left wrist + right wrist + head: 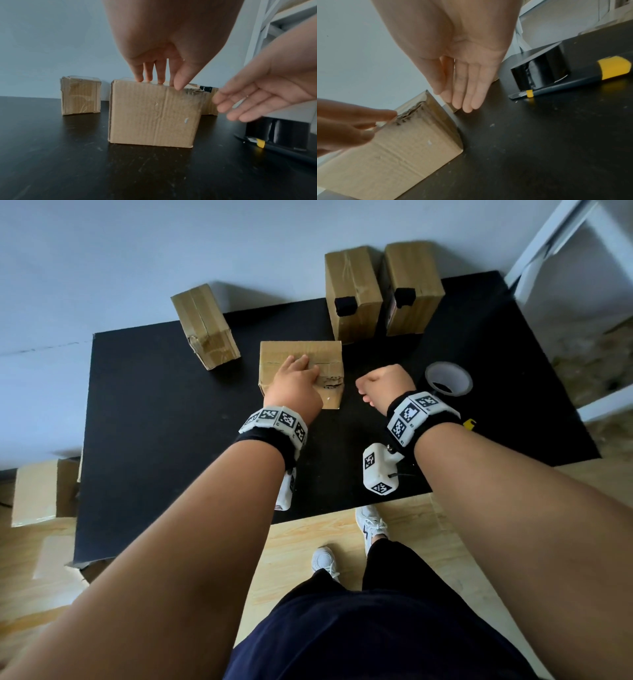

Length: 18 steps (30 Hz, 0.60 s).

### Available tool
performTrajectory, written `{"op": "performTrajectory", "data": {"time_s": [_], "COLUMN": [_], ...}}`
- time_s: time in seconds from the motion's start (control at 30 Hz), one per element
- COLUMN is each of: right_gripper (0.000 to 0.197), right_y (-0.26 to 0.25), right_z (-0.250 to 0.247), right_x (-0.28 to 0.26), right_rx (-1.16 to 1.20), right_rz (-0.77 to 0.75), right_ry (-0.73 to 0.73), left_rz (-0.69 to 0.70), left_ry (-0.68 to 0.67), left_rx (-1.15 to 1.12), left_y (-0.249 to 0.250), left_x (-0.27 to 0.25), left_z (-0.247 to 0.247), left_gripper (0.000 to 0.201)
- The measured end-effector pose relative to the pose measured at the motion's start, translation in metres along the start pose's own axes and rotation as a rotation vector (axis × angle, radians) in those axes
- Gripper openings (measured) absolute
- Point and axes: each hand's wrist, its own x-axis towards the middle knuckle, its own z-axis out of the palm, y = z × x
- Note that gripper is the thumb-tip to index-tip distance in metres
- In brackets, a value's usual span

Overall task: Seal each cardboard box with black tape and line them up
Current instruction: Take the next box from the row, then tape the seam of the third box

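Observation:
A plain cardboard box (329,398) (154,112) (402,148) stands mid-table, its top seam torn and bare of black tape. My left hand (301,364) (159,82) rests on its top, the straight fingertips (147,79) touching the near top edge. My right hand (370,385) (462,105) hovers just right of the box, fingers straight, holding nothing. The black tape roll (448,378) (542,69) lies to its right. Two boxes (352,292) (412,285) with black tape stand side by side at the back right.
Another untaped box (205,326) (80,94) stands at the back left. A yellow-and-black utility knife (573,83) (260,143) lies beside the tape roll. More cardboard (37,491) sits on the floor left of the black table (154,422). A white frame (565,244) rises at the right.

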Motion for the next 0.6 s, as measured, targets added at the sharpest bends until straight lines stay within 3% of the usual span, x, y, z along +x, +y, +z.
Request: {"op": "performTrajectory", "data": {"time_s": [0.1,0.23,0.37,0.6], "right_gripper": [0.024,0.030,0.038,0.036], "right_y": [0.017,0.035,0.049,0.090], "right_z": [-0.023,-0.052,-0.081,-0.113], "right_x": [-0.005,0.001,0.010,0.024], "right_rx": [-0.093,-0.171,-0.265,-0.445], "right_rz": [-0.062,-0.012,0.017,-0.069], "right_ry": [0.055,0.116,0.024,-0.026], "left_rz": [-0.004,0.018,0.068,0.038], "left_ry": [0.035,-0.002,-0.009,-0.077], "left_rx": [-0.035,0.010,0.043,0.024], "left_y": [0.009,0.028,0.059,0.122], "left_x": [-0.001,0.002,0.002,0.009], "left_z": [-0.005,-0.005,0.010,0.051], "left_gripper": [0.052,0.051,0.055,0.053]}}
